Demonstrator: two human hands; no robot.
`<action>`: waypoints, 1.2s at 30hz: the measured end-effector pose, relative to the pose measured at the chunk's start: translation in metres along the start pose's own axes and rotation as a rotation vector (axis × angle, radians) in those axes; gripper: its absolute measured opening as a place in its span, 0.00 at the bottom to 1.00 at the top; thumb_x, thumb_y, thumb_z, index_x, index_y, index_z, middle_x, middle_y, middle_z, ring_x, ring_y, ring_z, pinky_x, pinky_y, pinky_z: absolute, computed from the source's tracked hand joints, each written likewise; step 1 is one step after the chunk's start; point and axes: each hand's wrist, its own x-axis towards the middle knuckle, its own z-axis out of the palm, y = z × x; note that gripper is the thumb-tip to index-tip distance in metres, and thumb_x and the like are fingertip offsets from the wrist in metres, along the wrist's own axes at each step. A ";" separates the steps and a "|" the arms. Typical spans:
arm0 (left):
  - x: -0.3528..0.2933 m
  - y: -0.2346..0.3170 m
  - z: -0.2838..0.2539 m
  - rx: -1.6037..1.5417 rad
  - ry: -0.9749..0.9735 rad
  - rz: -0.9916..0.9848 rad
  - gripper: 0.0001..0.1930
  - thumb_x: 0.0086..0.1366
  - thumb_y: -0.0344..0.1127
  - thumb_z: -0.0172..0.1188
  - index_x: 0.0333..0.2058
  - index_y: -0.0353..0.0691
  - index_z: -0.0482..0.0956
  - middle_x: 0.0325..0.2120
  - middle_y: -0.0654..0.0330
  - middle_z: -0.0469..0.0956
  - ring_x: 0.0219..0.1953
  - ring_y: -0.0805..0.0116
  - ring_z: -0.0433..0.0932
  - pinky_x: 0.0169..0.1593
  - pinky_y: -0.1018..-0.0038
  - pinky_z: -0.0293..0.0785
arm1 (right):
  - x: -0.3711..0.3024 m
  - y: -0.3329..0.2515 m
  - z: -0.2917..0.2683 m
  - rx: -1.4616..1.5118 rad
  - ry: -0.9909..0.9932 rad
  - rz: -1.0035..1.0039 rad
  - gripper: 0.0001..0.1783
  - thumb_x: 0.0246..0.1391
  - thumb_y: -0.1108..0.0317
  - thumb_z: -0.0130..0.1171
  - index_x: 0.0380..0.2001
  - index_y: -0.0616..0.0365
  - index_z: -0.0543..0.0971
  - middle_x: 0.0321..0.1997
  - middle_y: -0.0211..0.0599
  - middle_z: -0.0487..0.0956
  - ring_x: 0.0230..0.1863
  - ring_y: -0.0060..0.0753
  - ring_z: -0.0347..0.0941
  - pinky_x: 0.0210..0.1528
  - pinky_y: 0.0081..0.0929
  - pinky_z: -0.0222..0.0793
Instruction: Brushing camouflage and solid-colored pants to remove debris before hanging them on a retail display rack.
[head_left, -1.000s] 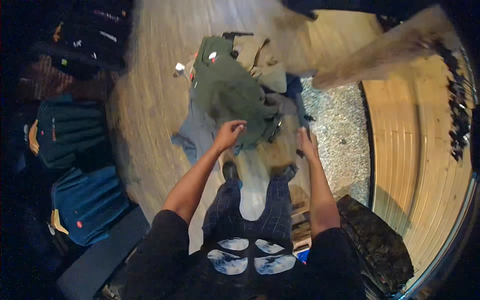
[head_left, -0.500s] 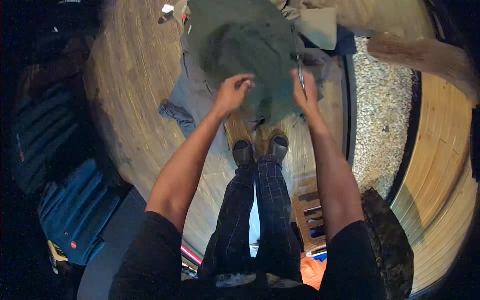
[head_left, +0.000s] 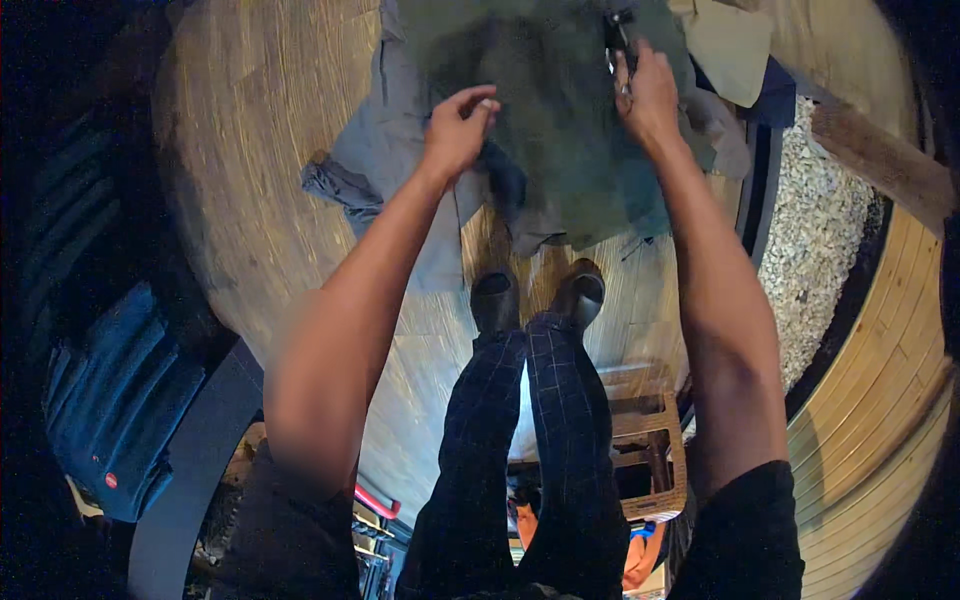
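Note:
A dark green garment (head_left: 560,150) is spread out in front of my feet, over grey garments (head_left: 400,130) on the wooden floor. My left hand (head_left: 460,130) hovers over its left part, thumb and fingertips brought close together. Whatever may be pinched there is too small to make out. Farther off to the right, my right hand (head_left: 650,95) grips a slim dark tool with shiny metal parts (head_left: 614,50). Its kind is not clear, and its dark end points away from me above the green cloth.
Beige and navy cloth (head_left: 735,50) lies beyond my right hand. A strip of pale gravel (head_left: 820,230) runs along the right, crossed by a wooden beam (head_left: 880,160). A wooden stool or rack (head_left: 675,460) stands by my right leg. Blue folded clothes (head_left: 125,390) are at left.
My right hand has moved away from me and to the right with the metal tool, and the green garment has spread nearer on the right. My left hand has risen slightly. The view has shifted.

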 end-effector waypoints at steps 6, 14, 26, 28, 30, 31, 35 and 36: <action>-0.030 0.068 0.008 -0.218 -0.014 -0.338 0.36 0.66 0.60 0.56 0.61 0.36 0.68 0.51 0.53 0.76 0.49 0.65 0.77 0.46 0.70 0.75 | -0.077 -0.076 -0.080 0.457 -0.145 -0.145 0.12 0.61 0.67 0.56 0.44 0.62 0.75 0.36 0.53 0.73 0.39 0.57 0.72 0.40 0.40 0.68; -0.030 0.100 -0.007 0.612 0.036 -0.015 0.40 0.47 0.40 0.68 0.61 0.34 0.68 0.49 0.38 0.76 0.54 0.44 0.76 0.59 0.63 0.70 | -0.161 -0.162 -0.172 0.412 -0.320 -0.256 0.12 0.61 0.70 0.56 0.43 0.68 0.74 0.40 0.52 0.73 0.42 0.52 0.72 0.42 0.34 0.68; -0.268 0.262 0.048 0.362 -0.015 0.469 0.40 0.52 0.21 0.60 0.66 0.37 0.60 0.50 0.40 0.75 0.52 0.44 0.75 0.55 0.65 0.72 | -0.048 -0.182 -0.327 0.814 -0.152 0.499 0.22 0.57 0.48 0.64 0.32 0.57 0.73 0.31 0.28 0.72 0.32 0.22 0.67 0.35 0.23 0.68; -0.314 0.314 0.066 0.287 -0.181 0.331 0.37 0.54 0.21 0.58 0.65 0.35 0.61 0.51 0.39 0.73 0.55 0.46 0.74 0.58 0.64 0.69 | -0.023 -0.192 -0.375 0.944 -0.087 0.552 0.22 0.50 0.58 0.71 0.25 0.50 0.65 0.26 0.23 0.65 0.29 0.19 0.59 0.32 0.20 0.60; -0.344 0.342 0.076 0.308 -0.225 0.466 0.39 0.55 0.25 0.62 0.67 0.41 0.59 0.46 0.44 0.74 0.48 0.45 0.76 0.53 0.62 0.72 | -0.021 -0.193 -0.418 0.840 -0.025 0.505 0.21 0.50 0.60 0.71 0.24 0.50 0.65 0.26 0.22 0.63 0.29 0.19 0.58 0.32 0.21 0.60; -0.351 0.353 0.079 0.324 -0.253 0.528 0.41 0.56 0.28 0.64 0.68 0.44 0.57 0.43 0.46 0.74 0.45 0.45 0.76 0.50 0.60 0.72 | -0.023 -0.191 -0.442 0.741 0.006 0.490 0.21 0.50 0.61 0.70 0.24 0.50 0.64 0.25 0.21 0.62 0.29 0.19 0.57 0.33 0.21 0.59; -0.360 0.424 0.062 0.313 -0.308 0.774 0.38 0.57 0.39 0.68 0.64 0.42 0.63 0.46 0.50 0.75 0.49 0.50 0.76 0.54 0.63 0.71 | -0.038 -0.224 -0.592 0.620 0.106 0.326 0.25 0.46 0.59 0.72 0.22 0.52 0.62 0.22 0.23 0.60 0.28 0.21 0.55 0.31 0.26 0.58; -0.350 0.447 0.059 0.286 -0.234 0.777 0.37 0.56 0.43 0.69 0.62 0.41 0.65 0.48 0.51 0.75 0.50 0.52 0.76 0.56 0.63 0.71 | -0.044 -0.229 -0.626 0.612 0.155 0.321 0.25 0.46 0.59 0.72 0.22 0.52 0.62 0.22 0.23 0.60 0.28 0.21 0.55 0.31 0.26 0.58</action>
